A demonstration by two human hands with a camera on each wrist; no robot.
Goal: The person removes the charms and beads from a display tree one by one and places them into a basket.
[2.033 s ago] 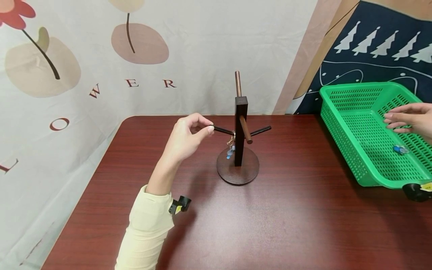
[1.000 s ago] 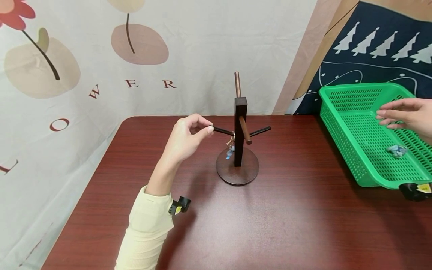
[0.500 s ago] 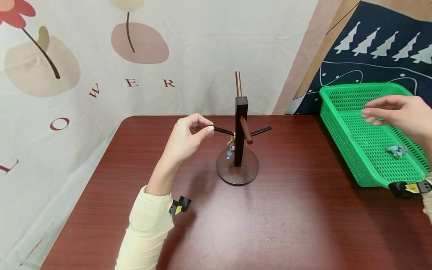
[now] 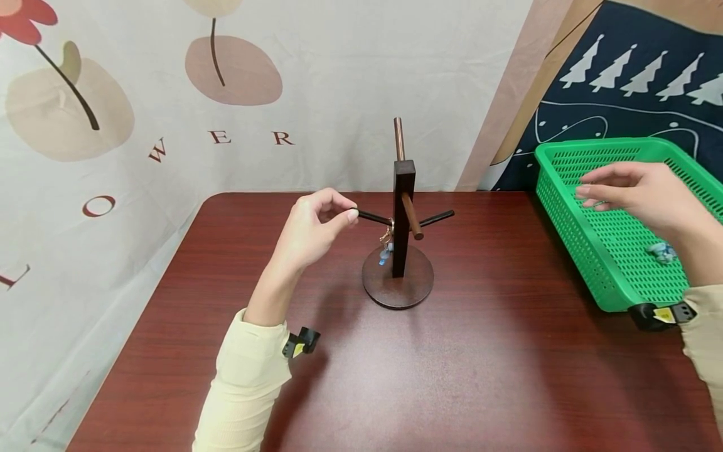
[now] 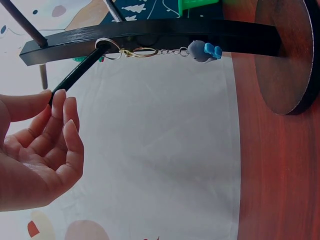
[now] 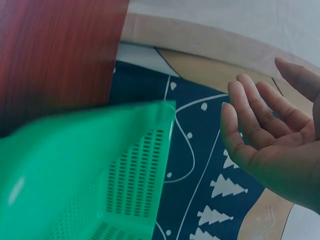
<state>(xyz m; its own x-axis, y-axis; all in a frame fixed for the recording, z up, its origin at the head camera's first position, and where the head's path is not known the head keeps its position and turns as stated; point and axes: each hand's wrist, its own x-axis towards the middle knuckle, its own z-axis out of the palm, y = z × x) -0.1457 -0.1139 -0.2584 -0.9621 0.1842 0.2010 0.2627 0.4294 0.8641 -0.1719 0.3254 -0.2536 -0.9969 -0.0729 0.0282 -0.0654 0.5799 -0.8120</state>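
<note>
A dark wooden stand (image 4: 402, 188) with a round base and several pegs stands on the table. My left hand (image 4: 313, 229) pinches the tip of its left black peg (image 5: 77, 72) between thumb and fingertips. On that peg, close to the post, hangs a keychain (image 4: 386, 242); its ring, gold clasp, short chain and grey-blue figure charm (image 5: 201, 50) show in the left wrist view. My right hand (image 4: 644, 191), fingers loosely bent and nothing between them, is over the left part of a green basket (image 4: 587, 251). A small pale-blue item (image 4: 662, 252) lies in the basket.
The reddish-brown table (image 4: 480, 364) carries both stand and basket. Behind it hangs a pale printed cloth (image 4: 350, 75), with a navy tree-patterned cloth (image 4: 621, 119) at the right. Other pegs (image 4: 412, 216) jut from the post towards the front, back and right.
My right hand has moved left over the basket, more of its forearm now showing. The small item in the basket shifted slightly and looks paler. The left hand has stayed on the peg.
</note>
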